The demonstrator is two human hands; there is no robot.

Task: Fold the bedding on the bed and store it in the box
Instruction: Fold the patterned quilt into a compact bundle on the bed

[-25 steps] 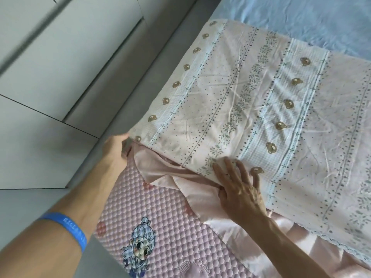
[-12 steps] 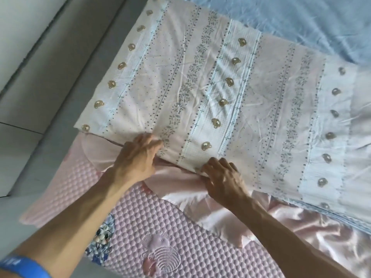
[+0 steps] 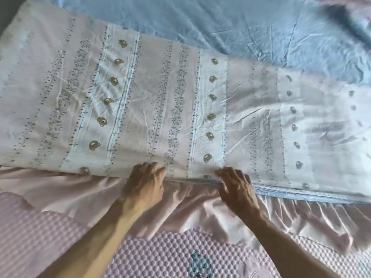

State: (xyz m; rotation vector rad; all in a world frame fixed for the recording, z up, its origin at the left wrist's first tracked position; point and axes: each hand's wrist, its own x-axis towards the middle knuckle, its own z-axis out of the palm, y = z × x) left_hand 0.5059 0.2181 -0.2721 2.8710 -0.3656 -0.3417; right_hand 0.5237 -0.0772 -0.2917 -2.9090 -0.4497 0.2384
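A pale pink bedding sheet [image 3: 152, 101] with grey flower stripes and small gold motifs lies folded in a long band across the bed. Its near edge runs left to right through the middle of the view. My left hand [image 3: 143, 187] grips that near edge with curled fingers, its fingertips tucked under the fabric. A short way to the right, my right hand [image 3: 236, 187] grips the same edge, with bunched layers between the two hands. No storage box is in view.
A shiny pink satin frill [image 3: 64, 195] spreads out from under the folded sheet toward me. Below it lies a pink quilted mat [image 3: 160, 255] with a cartoon print. A light blue sheet [image 3: 230, 25] covers the bed beyond.
Both hands have slid rightward along the near edge of the folded sheet and closed on it. My view has swung right, so the floor and wall at the left are out of sight.
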